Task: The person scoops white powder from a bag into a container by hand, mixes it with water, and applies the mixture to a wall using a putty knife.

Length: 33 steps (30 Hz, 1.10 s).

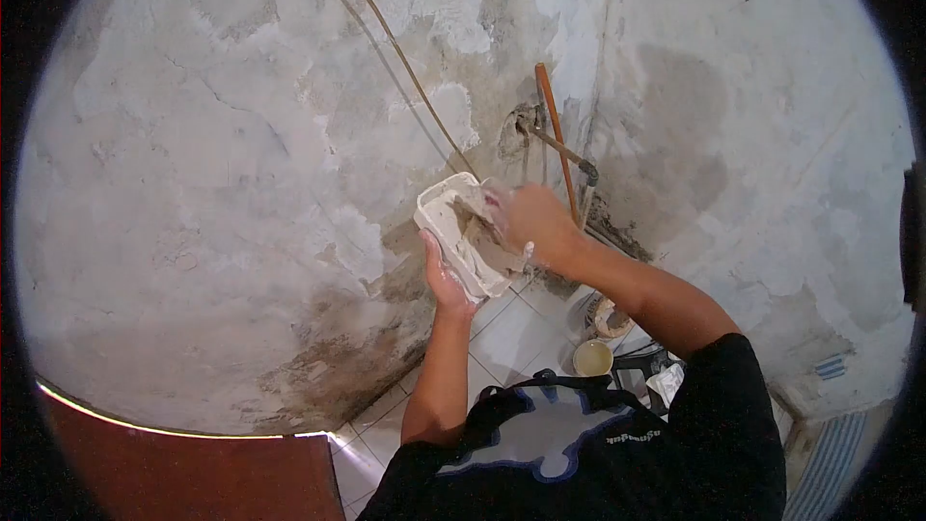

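Observation:
My left hand (447, 275) holds a pale rectangular tub (422, 210) from below, with the thumb along its near left side. Thick off-white plaster (453, 217) fills much of the tub, scooped out and darker in the middle. Over the tub's right side, my right hand (537, 222) is closed round a blurred flat tool (490, 198). Motion smear and the fingers hide most of that tool, so its exact kind cannot be told. A dab of white plaster shows near the right wrist.
Patchy plastered walls (193, 183) meet at a corner. An orange pipe (555, 125) leans by a wall pipe (567, 148); a thin cable (405, 63) hangs left. On the tiled floor (506, 333) stand a cup of yellowish liquid (593, 359) and a stained bucket (611, 318).

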Motion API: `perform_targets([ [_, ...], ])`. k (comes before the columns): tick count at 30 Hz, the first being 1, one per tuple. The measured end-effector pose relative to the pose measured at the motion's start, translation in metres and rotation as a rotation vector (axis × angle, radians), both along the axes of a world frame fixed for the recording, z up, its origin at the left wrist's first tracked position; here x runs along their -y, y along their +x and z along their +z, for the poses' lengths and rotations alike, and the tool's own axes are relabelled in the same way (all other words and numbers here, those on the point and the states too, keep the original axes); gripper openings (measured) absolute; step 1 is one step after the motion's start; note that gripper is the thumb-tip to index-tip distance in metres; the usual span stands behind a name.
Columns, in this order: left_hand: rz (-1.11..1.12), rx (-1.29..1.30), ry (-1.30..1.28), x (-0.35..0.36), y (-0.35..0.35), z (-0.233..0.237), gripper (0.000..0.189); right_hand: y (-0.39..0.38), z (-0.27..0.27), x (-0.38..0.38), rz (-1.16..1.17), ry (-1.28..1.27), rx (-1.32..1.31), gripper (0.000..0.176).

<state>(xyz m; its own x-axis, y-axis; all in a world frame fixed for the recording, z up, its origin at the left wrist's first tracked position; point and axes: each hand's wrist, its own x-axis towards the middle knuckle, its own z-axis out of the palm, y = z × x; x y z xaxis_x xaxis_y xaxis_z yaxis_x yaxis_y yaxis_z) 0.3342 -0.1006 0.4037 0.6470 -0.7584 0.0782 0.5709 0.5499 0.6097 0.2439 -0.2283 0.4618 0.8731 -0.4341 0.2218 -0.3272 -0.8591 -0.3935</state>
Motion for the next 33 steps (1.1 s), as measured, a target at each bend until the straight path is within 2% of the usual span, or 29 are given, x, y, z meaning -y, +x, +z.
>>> perform_targets([
  [4,0.033,0.047,0.031,0.001,-0.002,0.005,0.068,0.004,-0.013,0.001,0.045,-0.001,0.077,0.024],
  [7,0.079,0.016,0.003,0.001,0.011,-0.004,0.068,0.002,-0.016,0.014,0.105,0.09,0.073,0.021],
  [9,0.07,0.036,0.012,0.0,0.016,-0.009,0.067,-0.003,-0.012,0.015,0.078,0.195,0.255,0.018],
  [13,-0.005,0.013,-0.018,0.002,0.022,-0.017,0.067,-0.008,-0.032,0.02,0.055,0.381,0.202,0.02],
  [15,-0.071,-0.022,0.013,0.0,0.022,-0.016,0.067,-0.012,-0.041,0.015,0.038,0.612,0.193,0.016],
  [16,-0.072,-0.022,0.015,-0.001,0.022,-0.015,0.067,-0.014,-0.045,0.011,0.038,0.614,0.193,0.016],
  [18,-0.142,-0.068,0.069,-0.004,0.024,-0.009,0.065,-0.018,-0.051,0.005,-0.043,1.354,0.382,0.013],
  [19,-0.144,-0.068,0.07,-0.004,0.026,-0.009,0.065,-0.016,-0.066,0.007,-0.045,1.355,0.384,0.013],
  [20,-0.185,-0.076,0.055,-0.003,0.028,-0.01,0.064,-0.011,-0.09,0.013,-0.065,1.253,0.387,0.012],
  [22,-0.226,-0.085,0.042,-0.002,0.029,-0.013,0.062,-0.013,-0.082,0.005,-0.084,1.155,0.389,0.012],
  [24,-0.239,-0.121,0.039,0.0,0.031,-0.017,0.061,-0.018,-0.068,-0.005,-0.148,1.4,0.468,0.01],
  [26,-0.288,-0.124,0.058,0.003,0.034,-0.025,0.061,-0.011,-0.092,-0.005,-0.168,1.359,0.465,0.009],
  [28,-0.327,-0.125,0.072,0.005,0.035,-0.024,0.061,-0.008,-0.091,-0.009,-0.178,1.316,0.456,0.009],
  [30,-0.344,-0.108,0.131,0.005,0.034,-0.023,0.063,-0.007,-0.086,-0.015,-0.262,1.482,0.497,0.009],
  [33,-0.41,-0.121,0.108,0.008,0.034,-0.02,0.062,-0.003,-0.08,-0.021,-0.295,1.537,0.565,0.008],
])
